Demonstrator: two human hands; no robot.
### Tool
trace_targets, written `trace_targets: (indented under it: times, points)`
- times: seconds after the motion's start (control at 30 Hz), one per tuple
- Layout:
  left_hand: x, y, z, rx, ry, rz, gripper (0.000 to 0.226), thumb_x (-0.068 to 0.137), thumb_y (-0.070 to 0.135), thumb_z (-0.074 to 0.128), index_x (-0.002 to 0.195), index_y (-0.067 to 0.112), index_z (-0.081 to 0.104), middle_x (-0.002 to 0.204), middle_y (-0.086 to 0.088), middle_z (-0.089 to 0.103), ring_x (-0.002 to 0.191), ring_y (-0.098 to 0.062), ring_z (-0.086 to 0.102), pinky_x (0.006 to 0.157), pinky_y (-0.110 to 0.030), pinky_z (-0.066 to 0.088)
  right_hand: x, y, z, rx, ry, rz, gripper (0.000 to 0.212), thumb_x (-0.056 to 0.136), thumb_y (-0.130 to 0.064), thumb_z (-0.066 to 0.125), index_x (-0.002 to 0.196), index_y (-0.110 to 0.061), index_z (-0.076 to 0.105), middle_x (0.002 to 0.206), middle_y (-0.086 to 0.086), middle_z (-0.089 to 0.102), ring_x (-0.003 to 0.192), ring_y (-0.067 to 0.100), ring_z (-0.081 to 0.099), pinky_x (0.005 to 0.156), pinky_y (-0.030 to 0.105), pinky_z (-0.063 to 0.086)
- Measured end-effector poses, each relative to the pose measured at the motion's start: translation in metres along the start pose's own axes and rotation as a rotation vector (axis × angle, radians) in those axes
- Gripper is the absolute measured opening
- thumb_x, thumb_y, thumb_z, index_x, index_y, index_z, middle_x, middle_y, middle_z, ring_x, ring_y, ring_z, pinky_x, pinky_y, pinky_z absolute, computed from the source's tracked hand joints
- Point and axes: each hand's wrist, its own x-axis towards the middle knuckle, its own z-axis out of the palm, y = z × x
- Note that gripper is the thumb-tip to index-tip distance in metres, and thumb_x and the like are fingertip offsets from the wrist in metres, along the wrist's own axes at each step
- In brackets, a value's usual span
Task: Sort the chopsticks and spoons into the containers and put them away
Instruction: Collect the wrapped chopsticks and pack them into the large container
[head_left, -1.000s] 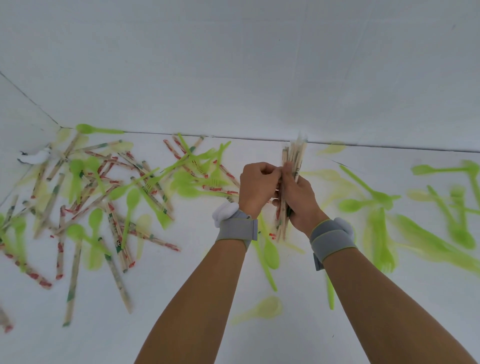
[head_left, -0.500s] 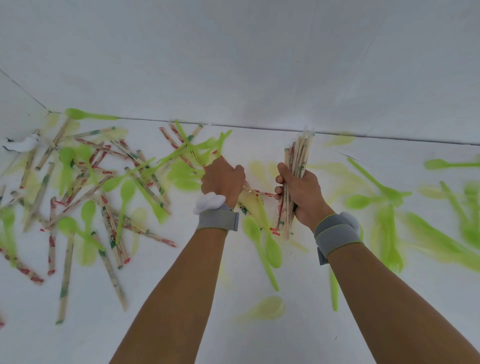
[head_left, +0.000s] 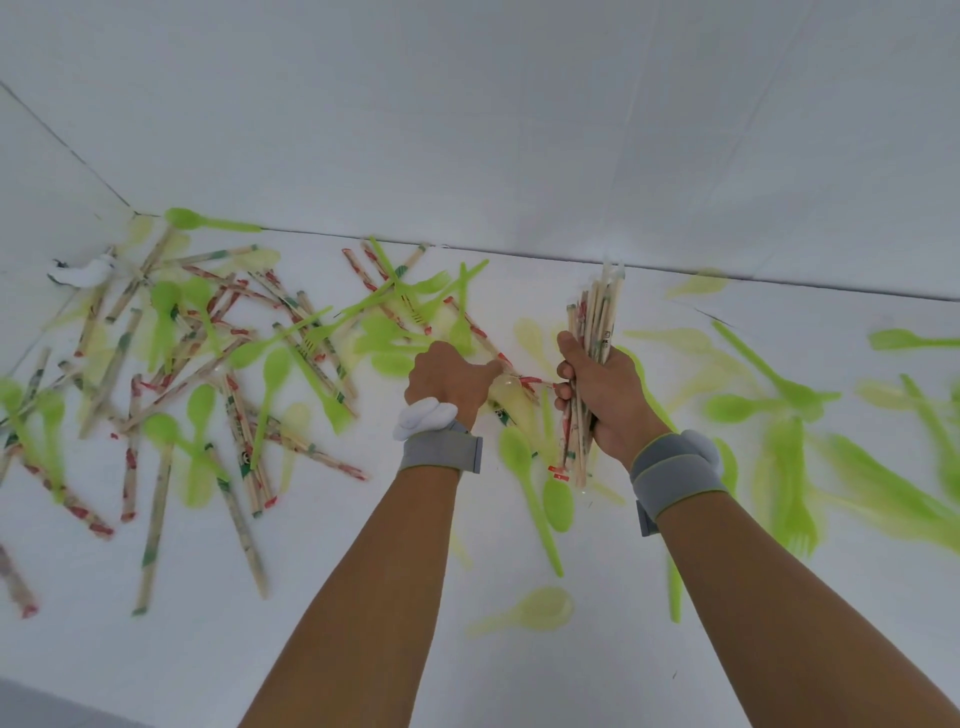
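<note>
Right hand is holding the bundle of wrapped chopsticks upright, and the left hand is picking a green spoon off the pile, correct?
Not quite. The head view shows the left hand pinching a red-patterned wrapped chopstick on the table, not a green spoon. The right hand does hold the chopstick bundle upright.

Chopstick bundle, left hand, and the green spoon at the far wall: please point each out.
chopstick bundle (head_left: 597, 317), head view, upper part above the fist.
left hand (head_left: 449, 376), head view, back of hand.
green spoon (head_left: 183, 217), head view, bowl.
</note>
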Motion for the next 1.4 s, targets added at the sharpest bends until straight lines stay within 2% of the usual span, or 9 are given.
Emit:
trace_targets:
  times: [0.13,0.3,0.47,0.53,0.67,0.83,0.97,1.2,1.4]
  points:
    - [0.000,0.002,0.000,-0.047,-0.007,-0.012,0.043,0.074,0.039,0.078,0.064,0.012,0.046,0.063,-0.003,0.050,0.059,-0.025,0.052,0.052,-0.024,0.035,-0.001,-0.002,-0.002,-0.005,0.002,-0.005,0.016,0.099,-0.029,0.066,0.094,-0.017,0.058,0.059,-0.003,0.047,0.045,0.015,0.042,0.048,0.030,0.043]
    - [0.000,0.004,-0.008,-0.105,0.000,-0.078,0.043,0.072,0.021,0.074,0.061,0.015,0.033,0.058,0.000,0.038,0.047,-0.017,0.031,0.051,-0.021,0.027,-0.005,-0.003,-0.002,-0.017,-0.003,-0.003,0.015,0.099,-0.028,0.066,0.094,-0.016,0.058,0.060,-0.003,0.048,0.044,0.015,0.043,0.048,0.029,0.043]
    - [0.000,-0.004,-0.020,-0.232,0.025,-0.124,0.034,0.076,0.018,0.070,0.062,0.012,0.040,0.057,-0.002,0.040,0.049,-0.021,0.036,0.053,-0.023,0.032,-0.006,-0.002,0.003,-0.018,-0.018,0.007,0.014,0.099,-0.026,0.066,0.097,-0.015,0.058,0.059,-0.003,0.048,0.045,0.015,0.043,0.047,0.029,0.043]
    - [-0.004,-0.008,-0.029,-0.259,0.036,-0.102,0.027,0.078,0.023,0.069,0.065,0.008,0.051,0.059,-0.003,0.047,0.053,-0.024,0.044,0.054,-0.026,0.038,-0.006,-0.003,0.007,-0.038,-0.027,0.009,0.015,0.097,-0.025,0.069,0.096,-0.015,0.058,0.060,-0.002,0.049,0.045,0.016,0.043,0.048,0.029,0.043]
    - [-0.015,-0.013,-0.045,-0.327,-0.039,0.048,0.030,0.079,0.024,0.069,0.078,-0.006,0.071,0.062,-0.006,0.055,0.058,-0.024,0.049,0.059,-0.030,0.044,-0.003,0.000,0.018,-0.081,-0.060,0.013,0.015,0.096,-0.023,0.070,0.095,-0.014,0.057,0.063,-0.001,0.050,0.046,0.016,0.045,0.050,0.030,0.044]
    - [-0.034,-0.009,-0.058,-0.375,-0.179,0.182,0.020,0.085,0.020,0.071,0.074,0.003,0.074,0.050,0.005,0.051,0.047,-0.011,0.046,0.054,-0.021,0.039,-0.005,0.003,0.036,-0.103,-0.099,0.032,0.013,0.100,-0.022,0.064,0.098,-0.012,0.056,0.066,0.001,0.055,0.050,0.017,0.048,0.051,0.031,0.045]
    - [-0.040,-0.011,-0.055,-0.442,-0.243,0.209,0.021,0.087,0.019,0.072,0.068,0.009,0.072,0.049,0.002,0.047,0.045,-0.011,0.041,0.051,-0.021,0.036,-0.011,0.012,0.045,-0.115,-0.121,0.037,0.023,0.101,-0.028,0.062,0.111,-0.008,0.064,0.078,0.004,0.063,0.059,0.020,0.056,0.056,0.034,0.050]
    - [-0.040,-0.009,-0.046,-0.533,-0.184,0.170,0.019,0.085,0.019,0.073,0.071,0.007,0.076,0.045,0.005,0.049,0.043,-0.011,0.043,0.049,-0.020,0.036,-0.015,0.017,0.046,-0.008,-0.144,0.059,0.026,0.103,-0.033,0.060,0.109,-0.008,0.065,0.077,0.006,0.063,0.062,0.021,0.060,0.064,0.039,0.054]
    - [-0.046,-0.004,-0.037,-0.650,-0.172,0.192,0.015,0.086,0.009,0.070,0.077,-0.002,0.076,0.065,-0.007,0.067,0.043,-0.003,0.053,0.047,-0.018,0.044,-0.022,0.015,0.045,0.084,-0.250,0.053,0.023,0.106,-0.027,0.053,0.111,-0.005,0.055,0.083,0.013,0.058,0.055,0.019,0.058,0.053,0.031,0.052]
